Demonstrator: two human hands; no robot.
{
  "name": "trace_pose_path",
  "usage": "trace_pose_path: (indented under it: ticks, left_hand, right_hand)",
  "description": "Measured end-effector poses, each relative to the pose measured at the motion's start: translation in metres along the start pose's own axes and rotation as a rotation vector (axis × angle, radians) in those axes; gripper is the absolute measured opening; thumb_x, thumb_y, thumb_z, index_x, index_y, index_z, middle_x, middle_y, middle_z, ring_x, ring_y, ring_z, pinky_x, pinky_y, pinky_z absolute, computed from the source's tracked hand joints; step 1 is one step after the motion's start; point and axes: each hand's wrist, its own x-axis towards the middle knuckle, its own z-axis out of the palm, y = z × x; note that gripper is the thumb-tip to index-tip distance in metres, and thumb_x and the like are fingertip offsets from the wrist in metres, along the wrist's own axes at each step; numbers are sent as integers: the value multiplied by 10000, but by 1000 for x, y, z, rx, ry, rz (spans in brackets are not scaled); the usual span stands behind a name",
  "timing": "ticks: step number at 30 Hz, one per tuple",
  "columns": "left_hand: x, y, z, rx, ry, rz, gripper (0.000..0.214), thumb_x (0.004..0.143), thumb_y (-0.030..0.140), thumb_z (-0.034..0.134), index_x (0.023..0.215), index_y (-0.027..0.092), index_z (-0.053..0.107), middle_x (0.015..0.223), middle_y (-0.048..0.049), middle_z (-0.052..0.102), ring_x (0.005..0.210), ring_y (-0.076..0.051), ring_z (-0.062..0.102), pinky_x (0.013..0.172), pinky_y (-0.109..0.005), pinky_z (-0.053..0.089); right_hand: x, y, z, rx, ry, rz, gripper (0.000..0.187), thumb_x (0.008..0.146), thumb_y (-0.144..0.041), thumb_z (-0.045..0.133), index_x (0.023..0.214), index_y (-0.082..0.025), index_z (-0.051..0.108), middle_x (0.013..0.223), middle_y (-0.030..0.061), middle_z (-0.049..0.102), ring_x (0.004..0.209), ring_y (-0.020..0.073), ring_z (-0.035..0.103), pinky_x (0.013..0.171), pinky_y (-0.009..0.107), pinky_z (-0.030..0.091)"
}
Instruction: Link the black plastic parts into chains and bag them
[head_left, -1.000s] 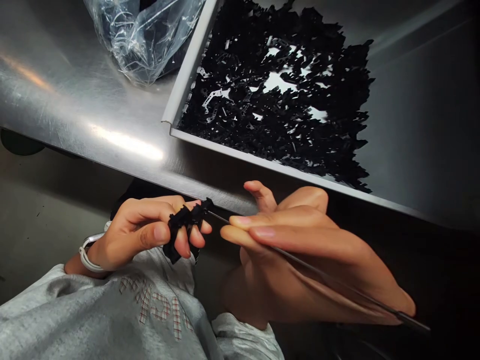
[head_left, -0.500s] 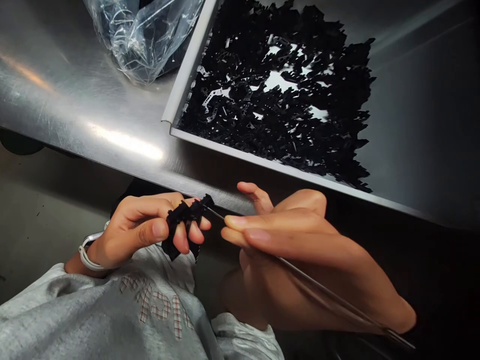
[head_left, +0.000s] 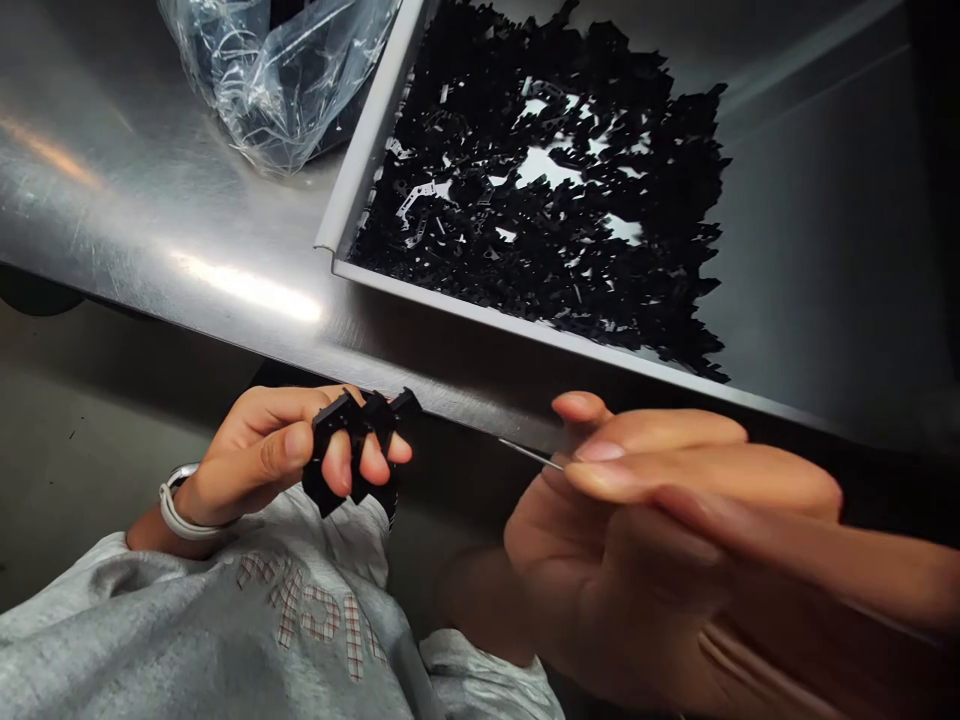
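Observation:
My left hand (head_left: 259, 445) grips several small black plastic parts (head_left: 337, 420), which stick out between the fingers side by side. A pale band circles the wrist. To the right, my right hand (head_left: 675, 500) pinches a thin metal pick (head_left: 525, 452) between thumb and fingers. Its pointed tip aims left toward the black parts, with a wide gap between. The rest of the pick is hidden by the hand.
A white-rimmed tray (head_left: 525, 332) holds a large heap of black plastic pieces (head_left: 465, 230). On the metal table (head_left: 112, 220) lies a clear plastic bag (head_left: 277, 90) with dark contents, left of the tray. The table's front edge runs just beyond my hands.
My right hand has drawn back to the right, taking the pick's tip away from the black parts. My left hand has shifted slightly left, still holding them.

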Motion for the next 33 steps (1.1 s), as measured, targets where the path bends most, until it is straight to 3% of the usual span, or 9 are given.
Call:
trace_pose_path:
  ticks: [3, 6, 9, 14, 17, 21, 25, 29, 33]
  left_hand:
    - [4, -2, -1, -142, -57, -17, 332, 977, 366, 532, 705, 205, 632, 783, -67, 706, 909, -267, 721, 815, -399, 566]
    - [6, -3, -1, -199, -68, -20, 333, 966, 338, 546, 668, 199, 600, 771, -56, 699, 884, -237, 710, 857, -399, 562]
    - [7, -2, 0, -156, -57, -47, 363, 958, 364, 568, 638, 194, 577, 737, -56, 681, 844, -232, 697, 814, -385, 556]
    - [6, -1, 1, -55, -45, -63, 397, 984, 406, 525, 650, 196, 564, 639, -47, 595, 752, -229, 679, 734, -368, 554]
    - [5, -3, 0, -105, -53, -62, 349, 982, 384, 518, 698, 200, 602, 659, -54, 585, 787, -246, 693, 696, -355, 549]
    - [5, -5, 0, -128, -73, -61, 332, 984, 356, 510, 709, 200, 614, 663, -54, 579, 778, -238, 682, 697, -349, 555]
    - [6, -5, -1, -127, -50, -57, 338, 991, 368, 515, 730, 191, 636, 713, -59, 635, 785, -231, 698, 730, -349, 566]
    - [8, -5, 0, -145, -34, -55, 340, 982, 361, 541, 703, 186, 627, 762, -59, 677, 857, -243, 713, 765, -359, 565]
    - [7, -5, 1, -130, -35, -63, 353, 984, 376, 530, 701, 190, 628, 728, -66, 655, 845, -242, 711, 734, -341, 568]
  right_hand:
    - [-3, 13, 6, 153, -1, 170, 160, 1011, -182, 585, 1017, -247, 730, 782, -29, 662, 722, 129, 633, 744, 307, 581]
    - [-1, 24, 13, 253, -259, 298, 174, 1034, -274, 543, 966, -213, 691, 776, -11, 663, 667, 115, 637, 608, 241, 540]
    - [2, 25, 18, 350, -391, 298, 213, 1005, -345, 607, 854, -199, 638, 680, -32, 639, 565, 84, 587, 507, 180, 480]
    - [7, 23, 15, 337, -456, 348, 165, 900, -100, 686, 794, -195, 603, 633, -63, 615, 561, 67, 584, 521, 155, 451]
    - [8, 25, 11, 387, -512, 321, 134, 876, -76, 686, 858, -193, 622, 677, -49, 625, 603, 84, 627, 535, 168, 461]
    - [7, 28, 10, 408, -491, 344, 99, 880, -166, 720, 856, -189, 627, 669, -52, 610, 575, 77, 590, 523, 177, 446]
    - [8, 27, 12, 379, -483, 333, 149, 877, -71, 675, 813, -188, 608, 650, -62, 606, 570, 58, 576, 542, 157, 464]
    - [10, 29, 13, 441, -505, 336, 101, 901, -139, 691, 848, -187, 619, 649, -63, 583, 596, 73, 622, 548, 161, 480]
    - [8, 28, 13, 430, -470, 350, 141, 916, -144, 684, 806, -188, 608, 661, -54, 621, 564, 60, 581, 530, 157, 469]
